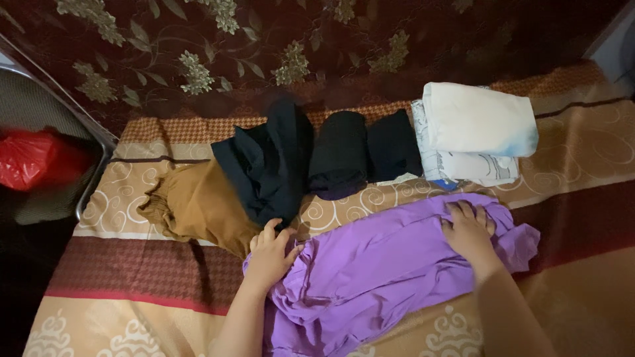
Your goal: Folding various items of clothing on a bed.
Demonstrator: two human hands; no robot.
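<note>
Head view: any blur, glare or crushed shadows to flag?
Head view: lighting is dim and warm, no glare. The dark clothes lose fold detail in shadow, and the left edge near the red bag goes almost black. The white folded cloth is the brightest patch but not blown out. The left hand and right hand on the purple garment look slightly soft.
</note>
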